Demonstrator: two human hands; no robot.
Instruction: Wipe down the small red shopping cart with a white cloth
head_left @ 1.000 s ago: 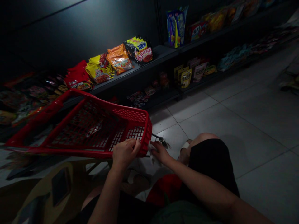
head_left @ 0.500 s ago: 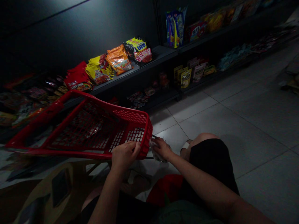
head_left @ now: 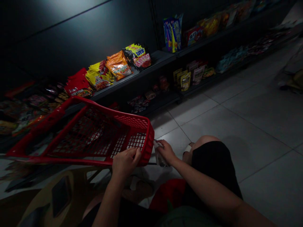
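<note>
A red plastic shopping cart with mesh sides stands in front of me, its narrow end toward my hands. My left hand is closed over the near rim at that end. Beside the same end, my right hand is closed on a whitish crumpled cloth, which hangs below the fingers near the cart's dark metal frame. Whether the cloth touches the cart I cannot tell.
Shelves with snack bags, such as an orange stack, run along the wall behind the cart. At lower left, a tan stool bears a dark phone. Pale floor tiles extend to the right.
My right hand has shifted slightly, and more of the whitish cloth hangs below it. The left hand stays on the cart rim. The view has tilted a little.
</note>
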